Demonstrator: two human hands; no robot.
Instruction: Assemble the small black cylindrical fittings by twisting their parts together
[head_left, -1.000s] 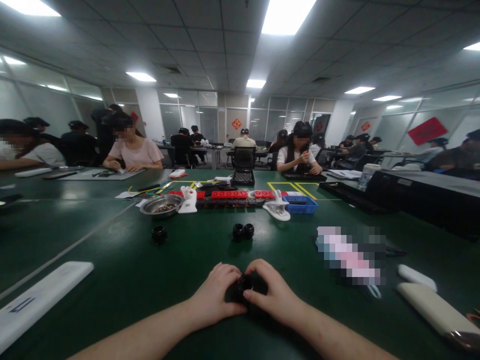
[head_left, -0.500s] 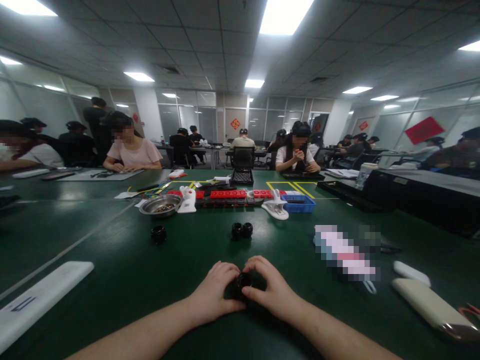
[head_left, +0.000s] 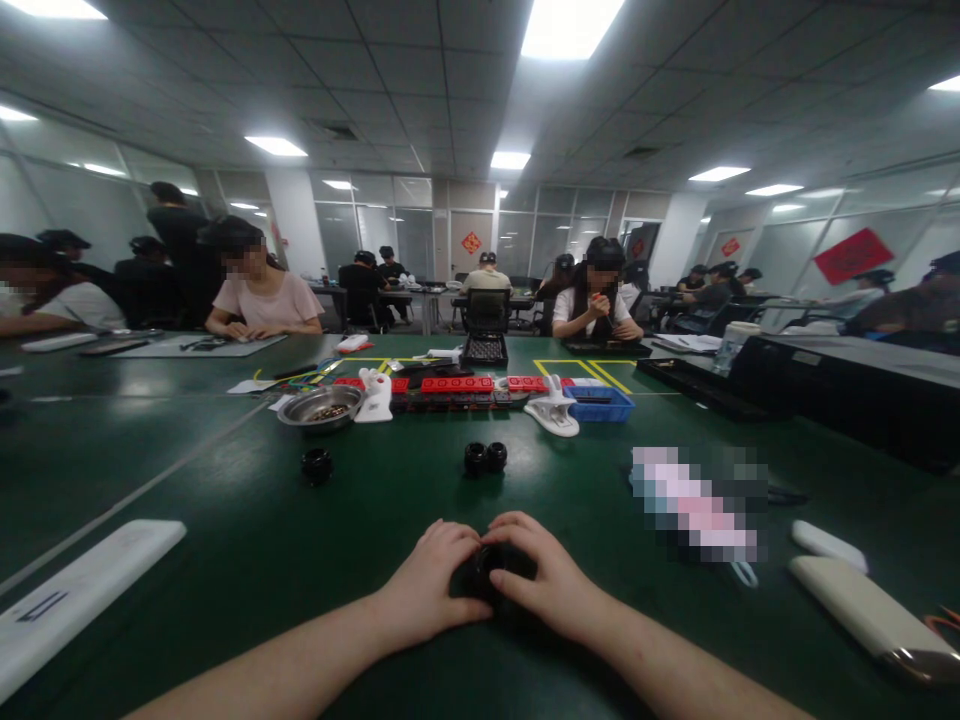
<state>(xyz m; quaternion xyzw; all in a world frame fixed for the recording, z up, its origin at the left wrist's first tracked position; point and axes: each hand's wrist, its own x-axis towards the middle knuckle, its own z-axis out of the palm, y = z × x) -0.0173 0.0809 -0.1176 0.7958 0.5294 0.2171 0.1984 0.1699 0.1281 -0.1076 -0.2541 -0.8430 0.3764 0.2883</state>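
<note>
Between my two hands, low in the centre of the head view, is a small black round part [head_left: 486, 572] on the green table [head_left: 337, 560]. My left hand [head_left: 431, 580] has its fingers and thumb curved around the part's left side. From the right, my right hand [head_left: 544, 575] grips it with fingertips over the top and the thumb at its front. Two similar black parts [head_left: 485, 458] stand side by side farther back. Another black part [head_left: 316, 466] sits alone to the left.
Farther back are a metal bowl [head_left: 322, 408], white clamps [head_left: 553, 408], red strips [head_left: 456, 385] and a blue basket [head_left: 600, 405]. A long white object [head_left: 97, 600] lies left; a beige object [head_left: 862, 610] lies right. People sit across the table.
The view has shifted very slightly. Both hands stay around the black part, with the right thumb moved a little to the right.
</note>
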